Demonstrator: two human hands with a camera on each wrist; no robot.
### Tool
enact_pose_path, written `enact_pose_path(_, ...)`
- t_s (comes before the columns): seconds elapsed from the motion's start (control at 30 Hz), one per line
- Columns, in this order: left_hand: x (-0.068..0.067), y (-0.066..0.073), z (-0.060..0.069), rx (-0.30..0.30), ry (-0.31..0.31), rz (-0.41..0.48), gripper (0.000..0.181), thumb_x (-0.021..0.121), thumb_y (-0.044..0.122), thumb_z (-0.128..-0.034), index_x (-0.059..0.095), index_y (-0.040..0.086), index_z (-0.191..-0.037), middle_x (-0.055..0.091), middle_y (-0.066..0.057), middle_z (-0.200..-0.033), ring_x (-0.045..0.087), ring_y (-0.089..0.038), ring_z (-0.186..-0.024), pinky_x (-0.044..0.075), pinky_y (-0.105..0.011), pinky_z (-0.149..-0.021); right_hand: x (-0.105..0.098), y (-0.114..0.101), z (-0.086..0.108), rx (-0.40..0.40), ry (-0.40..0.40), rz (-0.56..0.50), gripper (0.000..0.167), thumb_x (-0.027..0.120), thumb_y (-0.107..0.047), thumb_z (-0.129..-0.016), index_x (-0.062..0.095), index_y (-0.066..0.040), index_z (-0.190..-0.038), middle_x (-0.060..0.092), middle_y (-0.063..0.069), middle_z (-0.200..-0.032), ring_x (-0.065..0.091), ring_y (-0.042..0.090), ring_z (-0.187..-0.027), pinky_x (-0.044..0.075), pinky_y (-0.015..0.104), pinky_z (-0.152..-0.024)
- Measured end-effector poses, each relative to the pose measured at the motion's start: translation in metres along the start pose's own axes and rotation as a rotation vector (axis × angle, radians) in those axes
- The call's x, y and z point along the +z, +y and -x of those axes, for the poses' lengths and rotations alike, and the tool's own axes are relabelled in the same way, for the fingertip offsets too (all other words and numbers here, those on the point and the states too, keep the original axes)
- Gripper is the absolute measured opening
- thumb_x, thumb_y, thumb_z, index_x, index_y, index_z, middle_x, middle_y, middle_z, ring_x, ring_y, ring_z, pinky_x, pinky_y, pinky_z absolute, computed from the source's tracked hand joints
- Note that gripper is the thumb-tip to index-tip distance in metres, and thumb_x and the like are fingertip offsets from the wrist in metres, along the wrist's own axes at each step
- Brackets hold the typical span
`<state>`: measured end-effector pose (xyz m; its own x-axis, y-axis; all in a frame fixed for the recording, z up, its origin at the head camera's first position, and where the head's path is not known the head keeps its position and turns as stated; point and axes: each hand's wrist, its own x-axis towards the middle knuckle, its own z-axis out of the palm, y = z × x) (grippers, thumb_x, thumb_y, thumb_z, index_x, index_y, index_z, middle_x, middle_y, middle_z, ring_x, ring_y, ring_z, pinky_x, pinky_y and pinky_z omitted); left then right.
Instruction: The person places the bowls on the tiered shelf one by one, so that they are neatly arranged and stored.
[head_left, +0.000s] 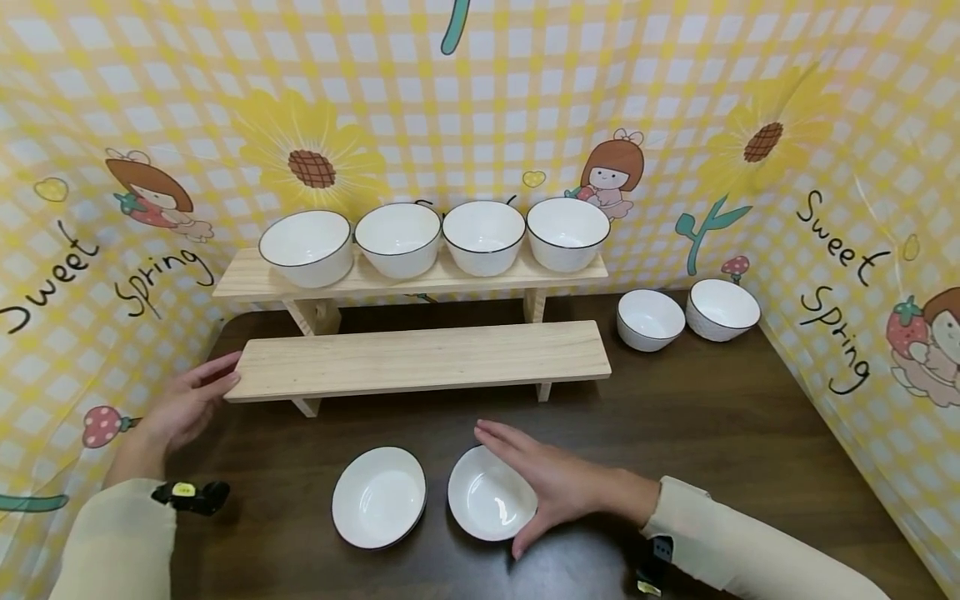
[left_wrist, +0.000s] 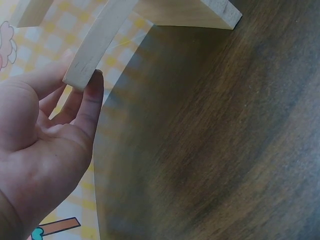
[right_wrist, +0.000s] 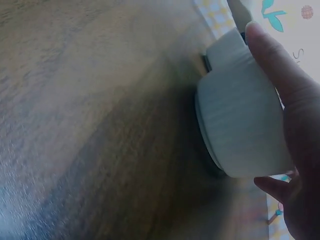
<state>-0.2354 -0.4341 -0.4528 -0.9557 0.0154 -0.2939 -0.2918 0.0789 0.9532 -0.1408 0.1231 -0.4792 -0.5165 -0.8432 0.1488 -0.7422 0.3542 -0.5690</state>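
With the left hand (head_left: pixel 186 402), pinching the left end of the lower shelf (head_left: pixel 420 362). Past the left front bowl (head_left: pixel 378 497), spanning the right front bowl (head_left: pixel 483 497) on the table (head_left: pixel 720 433) with the right hand (head_left: pixel 553 477) spread-fingered: seemingly at the grasping step, calling next for closing evenly round the sides.

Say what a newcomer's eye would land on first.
Probably the four white bowls lined up on the upper plank, before the yellow checked cloth. Then the hands: the left hand pinches the lower plank at its left end; the right hand spreads around a bowl on the table.
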Motion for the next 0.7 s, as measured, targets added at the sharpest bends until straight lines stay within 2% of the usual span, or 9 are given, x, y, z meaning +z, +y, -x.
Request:
enact_pose_path(0.2,-0.0004,0.0003,-0.0001,0.010,-0.006,0.011,0.048,0.072,0.019,-0.0970,0.061,0.028,-0.144,0.064,0.027,-0.106,0.059,0.005,-0.093,0.051,-0.015,-0.077,0.0049,-0.0010,-0.0023,-0.011,-0.010,0.079,0.146,0.093,-0.065,-0.055,0.012,-0.011,-0.164,0.021,0.016,-0.165,0.028,0.027,-0.150,0.041,0.045,-0.112)
enact_pose_path(0.4,-0.0007,-0.0016,-0.0010,0.019,-0.003,0.035,0.044,0.071,0.017,-0.0972,0.064,0.028,-0.140,0.065,0.026,-0.105,0.061,0.004,-0.093,0.052,-0.016,-0.077,0.0068,-0.0010,0.0010,0.064,0.002,0.119,0.144,0.093,-0.067,-0.054,0.019,-0.007,-0.162,0.028,0.010,-0.162,0.041,0.026,-0.142,0.047,0.045,-0.105)
enact_pose_path(0.5,-0.0007,-0.0024,-0.0015,0.025,-0.006,0.045,0.044,0.070,0.015,-0.0978,0.065,0.027,-0.139,0.064,0.026,-0.106,0.061,0.004,-0.093,0.052,-0.016,-0.077,0.0073,-0.0007,0.0018,0.085,0.003,0.123,0.140,0.092,-0.067,-0.057,0.022,-0.006,-0.162,0.032,0.008,-0.158,0.047,0.024,-0.137,0.049,0.044,-0.103)
enact_pose_path(0.7,-0.0011,-0.0029,-0.0024,0.013,-0.003,0.037,0.047,0.071,0.017,-0.0972,0.062,0.028,-0.142,0.062,0.026,-0.106,0.061,0.005,-0.093,0.052,-0.016,-0.078,0.0076,-0.0006,0.0005,0.063,0.026,0.109,0.133,0.093,-0.061,-0.060,0.026,-0.003,-0.160,0.036,0.008,-0.153,0.051,0.025,-0.132,0.049,0.039,-0.103)
